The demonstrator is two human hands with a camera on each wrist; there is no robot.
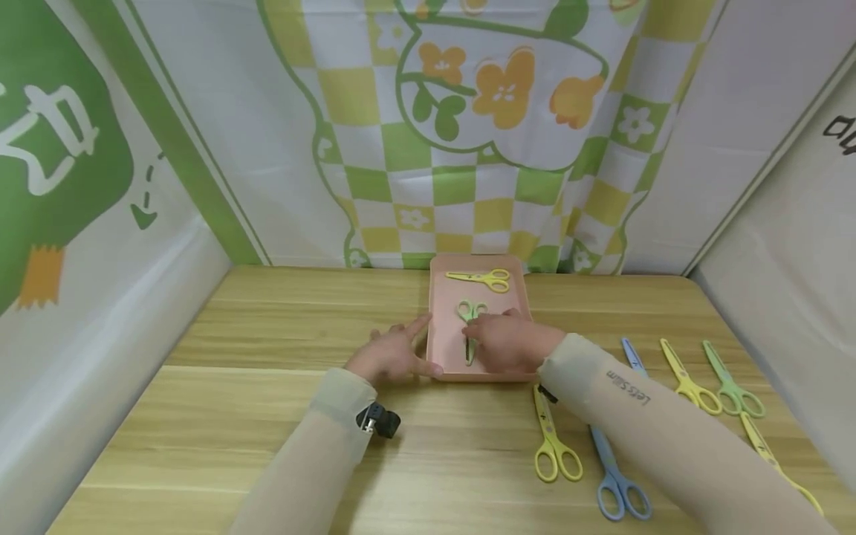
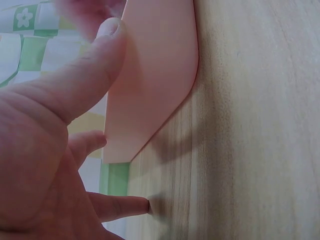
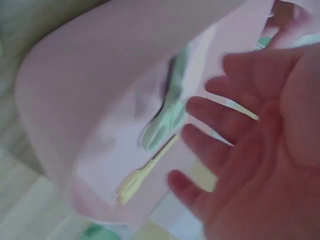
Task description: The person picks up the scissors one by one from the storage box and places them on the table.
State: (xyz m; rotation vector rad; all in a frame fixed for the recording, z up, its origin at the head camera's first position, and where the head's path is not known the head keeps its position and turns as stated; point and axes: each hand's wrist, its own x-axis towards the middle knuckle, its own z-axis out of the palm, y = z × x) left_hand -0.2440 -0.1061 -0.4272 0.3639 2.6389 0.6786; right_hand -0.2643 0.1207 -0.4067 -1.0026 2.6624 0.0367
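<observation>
A pink tray [image 1: 443,327] lies on the wooden table against the curtain. My left hand [image 1: 391,353] is at its left side, fingers spread; in the left wrist view the thumb touches the tray's rim and another fingertip rests on the table. Over the tray's right part is my right hand [image 1: 511,342]. In the right wrist view its fingers are extended and loosely spread beside the green scissors [image 3: 176,90], with nothing held. Those scissors lie lengthwise in the tray, handles toward the back. Yellow scissors [image 1: 478,278] lie crosswise behind them.
On the table to the right are yellow scissors [image 1: 547,431], blue scissors [image 1: 610,464], more yellow scissors [image 1: 685,380], green scissors [image 1: 727,385] and yellow scissors [image 1: 765,455]. Another blue pair [image 1: 631,355] is partly hidden by my right forearm. A patterned curtain [image 1: 468,193] hangs behind the table.
</observation>
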